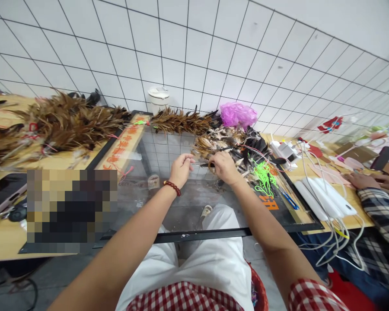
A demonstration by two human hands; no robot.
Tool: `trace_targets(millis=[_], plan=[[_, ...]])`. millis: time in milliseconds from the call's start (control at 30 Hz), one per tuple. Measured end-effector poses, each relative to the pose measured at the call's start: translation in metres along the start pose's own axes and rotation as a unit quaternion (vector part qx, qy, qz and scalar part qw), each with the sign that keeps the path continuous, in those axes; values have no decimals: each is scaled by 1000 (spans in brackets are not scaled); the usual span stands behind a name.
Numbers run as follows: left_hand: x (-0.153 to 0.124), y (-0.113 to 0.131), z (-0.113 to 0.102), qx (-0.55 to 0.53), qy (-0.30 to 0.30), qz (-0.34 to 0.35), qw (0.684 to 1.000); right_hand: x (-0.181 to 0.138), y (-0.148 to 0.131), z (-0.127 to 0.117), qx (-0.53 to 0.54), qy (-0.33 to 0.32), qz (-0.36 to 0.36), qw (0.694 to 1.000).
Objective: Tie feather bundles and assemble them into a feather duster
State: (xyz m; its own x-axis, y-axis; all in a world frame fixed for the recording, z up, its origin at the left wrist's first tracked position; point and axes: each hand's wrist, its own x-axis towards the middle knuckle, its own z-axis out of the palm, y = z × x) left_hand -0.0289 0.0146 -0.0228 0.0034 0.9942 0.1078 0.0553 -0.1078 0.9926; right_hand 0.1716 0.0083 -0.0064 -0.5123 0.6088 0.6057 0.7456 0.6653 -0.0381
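Note:
Both my hands are held over a glass pane (168, 147) that lies on the wooden table. My left hand (180, 168), with a red bead bracelet on its wrist, is closed in a pinch on one end of a thin dark feather quill (201, 164). My right hand (223, 167) is closed too, gripping the other end of that quill beside a loose pile of brown and black feathers (228, 140). A finished brown feather duster (181, 121) lies along the far edge of the pane.
A big heap of brown feather dusters (61, 123) covers the table at left. Green cords (263, 178), a pink plastic bag (238, 114), a white cup (158, 98), white power banks with cables (324, 198) lie around. Another person's hand (361, 180) and plaid sleeve are at right.

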Motion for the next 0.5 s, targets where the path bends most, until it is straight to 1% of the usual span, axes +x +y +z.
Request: trace_targets(millis=[33, 100, 133, 200, 233, 267, 300, 367, 400, 467, 500], plan=[[-2, 1, 0, 24, -4, 13, 1000, -1, 0, 1, -3, -6, 4, 1000], [-5, 1, 0, 116, -22, 62, 991, -2, -1, 3, -3, -11, 9, 1000], [-8, 1, 1, 176, -36, 92, 979, -2, -1, 3, 0, -10, 11, 1000], [-11, -1, 4, 285, -68, 141, 946, -1, -2, 3, 8, -2, 14, 1000], [-13, -2, 5, 321, -79, 156, 931, -1, -2, 3, 10, 3, 18, 1000], [-13, -3, 7, 340, -83, 163, 922, -1, -1, 2, 9, 8, 25, 1000], [-13, -5, 8, 344, -79, 161, 922, -1, 0, 1, 7, 13, 35, 999], [-9, -6, 5, 314, -47, 143, 938, -2, 2, 0, 1, 26, 62, 998], [-6, -5, 1, 287, -17, 135, 948, -2, 4, -1, -2, 34, 77, 996], [1, 2, -11, 219, 72, 142, 963, -4, 6, -1, -9, 39, 98, 994], [4, 9, -18, 180, 121, 162, 963, -5, 6, -1, -15, 34, 103, 994]])
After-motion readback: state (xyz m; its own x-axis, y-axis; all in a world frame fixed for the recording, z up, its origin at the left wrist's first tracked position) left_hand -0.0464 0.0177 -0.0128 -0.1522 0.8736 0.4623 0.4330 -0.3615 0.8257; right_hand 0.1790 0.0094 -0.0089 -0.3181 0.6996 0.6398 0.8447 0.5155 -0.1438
